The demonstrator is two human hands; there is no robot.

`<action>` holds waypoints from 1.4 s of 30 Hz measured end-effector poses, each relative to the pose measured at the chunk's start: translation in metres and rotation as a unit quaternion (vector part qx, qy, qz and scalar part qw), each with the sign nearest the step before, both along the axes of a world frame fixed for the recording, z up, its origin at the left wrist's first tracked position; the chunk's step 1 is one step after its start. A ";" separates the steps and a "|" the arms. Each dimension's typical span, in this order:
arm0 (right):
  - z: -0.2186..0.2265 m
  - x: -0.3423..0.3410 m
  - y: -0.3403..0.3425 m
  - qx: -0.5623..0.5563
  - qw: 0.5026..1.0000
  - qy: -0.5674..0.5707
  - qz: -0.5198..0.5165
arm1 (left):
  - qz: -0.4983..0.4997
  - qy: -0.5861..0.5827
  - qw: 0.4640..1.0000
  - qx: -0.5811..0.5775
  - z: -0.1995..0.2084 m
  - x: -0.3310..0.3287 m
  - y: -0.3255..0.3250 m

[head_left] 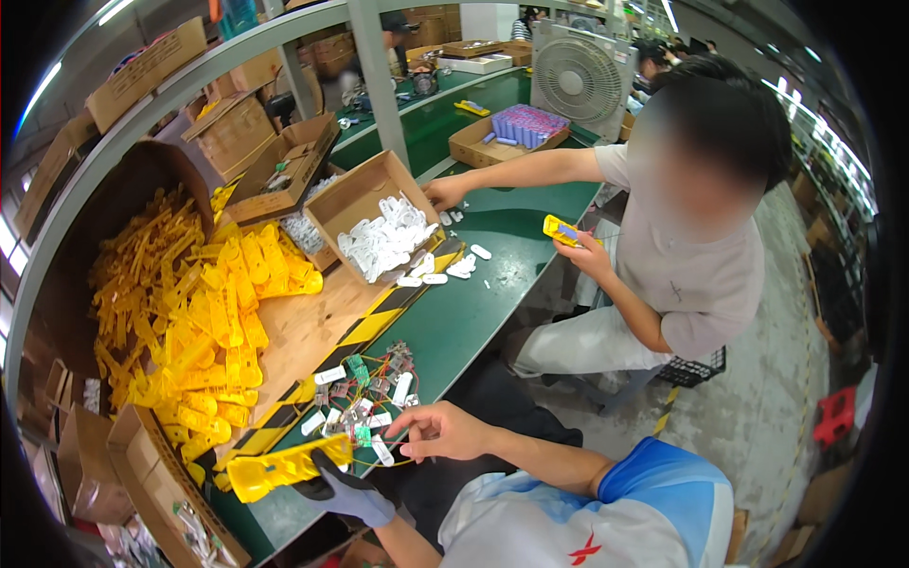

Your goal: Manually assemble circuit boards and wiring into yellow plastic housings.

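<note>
My left hand (348, 494), in a grey and black glove, is closed around a long yellow plastic casing (284, 470), tilted with its hollow side partly showing. Bare and loosely bent, my right hand (443, 432) is just right of the casing, fingers apart, with no object visible in its grasp. Thin red and dark wires run close to its fingertips. Beside both hands lies a tangled pile of wired parts: small green circuit boards (357, 370), white oblong pieces (329, 375) and metal bits. Whether a wire touches my right fingers is unclear.
Yellow casings (204, 350) spill from a large bin onto a wooden board (298, 331) edged with striped tape. A tilted carton (365, 194) holds white covers. Across the green bench (473, 293), a co-worker holds a yellow casing (561, 230) and reaches toward the carton. A fan (579, 78) stands behind.
</note>
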State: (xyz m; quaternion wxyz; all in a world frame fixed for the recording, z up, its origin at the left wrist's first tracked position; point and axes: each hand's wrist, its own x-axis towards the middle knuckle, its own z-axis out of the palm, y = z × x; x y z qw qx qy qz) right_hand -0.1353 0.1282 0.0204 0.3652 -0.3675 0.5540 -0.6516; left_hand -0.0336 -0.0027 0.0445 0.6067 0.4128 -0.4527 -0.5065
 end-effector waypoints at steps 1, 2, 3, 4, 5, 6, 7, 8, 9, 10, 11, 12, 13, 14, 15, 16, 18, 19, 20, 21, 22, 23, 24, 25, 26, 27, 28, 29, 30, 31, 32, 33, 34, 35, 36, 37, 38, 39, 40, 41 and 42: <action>0.000 -0.001 -0.001 -0.024 0.998 -0.045 0.025 | -0.003 -0.013 1.000 -0.011 0.002 0.002 -0.006; 0.002 -0.002 -0.001 -0.048 0.994 -0.090 0.048 | -0.008 -0.025 0.999 -0.024 0.005 0.004 -0.014; 0.010 -0.002 -0.001 -0.050 0.988 -0.136 0.053 | -0.012 0.081 0.997 -0.016 -0.001 0.002 -0.021; 0.011 -0.004 0.000 -0.048 0.987 -0.136 0.066 | -0.027 0.078 0.996 -0.018 -0.004 0.005 -0.028; 0.010 -0.009 -0.002 -0.067 0.985 -0.128 0.089 | -0.023 0.077 0.997 -0.012 0.000 0.005 -0.028; 0.008 -0.014 -0.003 -0.086 0.983 -0.121 0.111 | -0.020 0.077 0.997 -0.005 0.004 0.003 -0.028; 0.004 -0.018 -0.003 -0.085 0.979 -0.134 0.129 | -0.007 0.060 0.998 -0.023 0.000 0.004 -0.029; 0.008 -0.023 -0.004 -0.088 0.977 -0.132 0.143 | 0.015 0.039 0.999 -0.027 -0.002 0.003 -0.032; 0.012 -0.027 -0.004 -0.082 0.980 -0.110 0.143 | 0.019 0.042 0.998 -0.037 -0.011 0.003 -0.038; 0.013 -0.032 -0.005 -0.075 0.983 -0.088 0.142 | 0.023 0.045 0.998 -0.047 -0.020 0.005 -0.044; 0.009 -0.036 -0.007 -0.074 0.982 -0.088 0.153 | 0.029 0.037 0.998 -0.041 -0.024 0.010 -0.045; 0.006 -0.042 -0.009 -0.074 0.979 -0.087 0.170 | 0.046 0.039 0.997 -0.043 -0.027 0.012 -0.048; 0.001 -0.048 -0.005 -0.060 0.973 -0.145 0.169 | 0.033 0.059 0.997 -0.036 -0.033 0.009 -0.048; -0.005 -0.054 -0.004 -0.045 0.964 -0.202 0.165 | 0.018 0.079 0.996 -0.028 -0.040 0.005 -0.048; -0.011 -0.055 -0.004 -0.056 0.963 -0.215 0.152 | 0.017 0.060 0.998 -0.020 -0.047 0.006 -0.049; -0.019 -0.056 -0.004 -0.052 0.962 -0.218 0.154 | 0.020 0.058 0.998 -0.016 -0.055 0.007 -0.047; -0.023 -0.055 -0.012 -0.064 0.966 -0.207 0.142 | -0.006 0.025 1.000 -0.012 -0.074 0.008 -0.051; -0.014 -0.048 -0.017 -0.058 0.965 -0.233 0.108 | -0.066 -0.021 0.998 0.004 -0.090 0.017 -0.059; -0.013 -0.042 -0.027 -0.051 0.964 -0.235 0.115 | -0.087 -0.025 0.996 0.006 -0.086 0.025 -0.051; -0.014 -0.041 -0.033 -0.044 0.960 -0.259 0.101 | -0.148 0.010 0.989 0.004 -0.071 0.022 -0.042; -0.014 -0.040 -0.039 -0.037 0.954 -0.283 0.087 | -0.208 0.044 0.977 0.003 -0.057 0.018 -0.034; -0.012 -0.036 -0.043 -0.011 0.968 -0.246 0.050 | -0.279 0.123 0.951 0.051 -0.053 0.017 -0.027; -0.011 -0.032 -0.048 0.019 0.978 -0.207 0.017 | -0.287 0.119 0.949 0.057 -0.054 0.016 -0.021; -0.012 -0.026 -0.051 -0.010 0.979 -0.204 -0.013 | -0.319 0.084 0.942 0.066 -0.054 0.017 -0.014; -0.013 -0.024 -0.051 -0.009 0.979 -0.205 -0.013 | -0.343 0.052 0.935 0.072 -0.056 0.016 -0.011; -0.013 -0.021 -0.051 0.017 0.988 -0.146 -0.049 | -0.371 -0.028 0.926 0.067 -0.059 0.016 -0.013; -0.015 -0.018 -0.050 0.042 0.992 -0.087 -0.082 | -0.381 -0.008 0.915 0.132 -0.063 0.014 -0.003; -0.015 -0.018 -0.047 0.065 0.992 -0.073 -0.083 | -0.374 -0.014 0.920 0.117 -0.063 0.010 0.005; -0.015 -0.020 -0.043 0.066 0.993 -0.075 -0.070 | -0.365 -0.022 0.925 0.102 -0.064 0.010 0.012; -0.015 -0.026 -0.040 0.087 0.992 -0.039 -0.082 | -0.349 -0.071 0.928 0.113 -0.069 0.006 0.013; -0.015 -0.031 -0.037 0.108 0.990 -0.005 -0.089 | -0.347 -0.033 0.925 0.150 -0.075 -0.002 0.017; -0.020 -0.034 -0.033 0.102 0.990 -0.018 -0.096 | -0.345 -0.034 0.919 0.188 -0.066 -0.009 0.020; -0.026 -0.035 -0.032 0.096 0.989 -0.034 -0.106 | -0.354 -0.025 0.917 0.182 -0.068 -0.013 0.020; -0.028 -0.040 -0.030 0.089 0.989 -0.056 -0.100 | -0.353 -0.029 0.920 0.167 -0.072 -0.019 0.019; -0.029 -0.044 -0.026 0.083 0.989 -0.078 -0.096 | -0.360 -0.046 0.916 0.170 -0.068 -0.023 0.018; -0.033 -0.049 -0.026 0.063 0.991 -0.091 -0.079 | -0.364 -0.043 0.914 0.172 -0.070 -0.023 0.014; -0.037 -0.054 -0.023 0.047 0.991 -0.107 -0.072 | -0.368 -0.029 0.915 0.160 -0.059 -0.030 0.013; -0.035 -0.058 -0.020 0.035 0.989 -0.135 -0.056 | -0.376 -0.034 0.906 0.191 -0.063 -0.029 0.011; -0.034 -0.062 -0.018 0.022 0.986 -0.162 -0.044 | -0.385 -0.018 0.904 0.188 -0.044 -0.030 0.013; -0.033 -0.067 -0.018 0.019 0.986 -0.164 -0.026 | -0.380 -0.029 0.908 0.173 -0.045 -0.032 0.010; -0.033 -0.071 -0.018 0.014 0.986 -0.165 -0.010 | -0.378 -0.038 0.912 0.155 -0.048 -0.032 0.010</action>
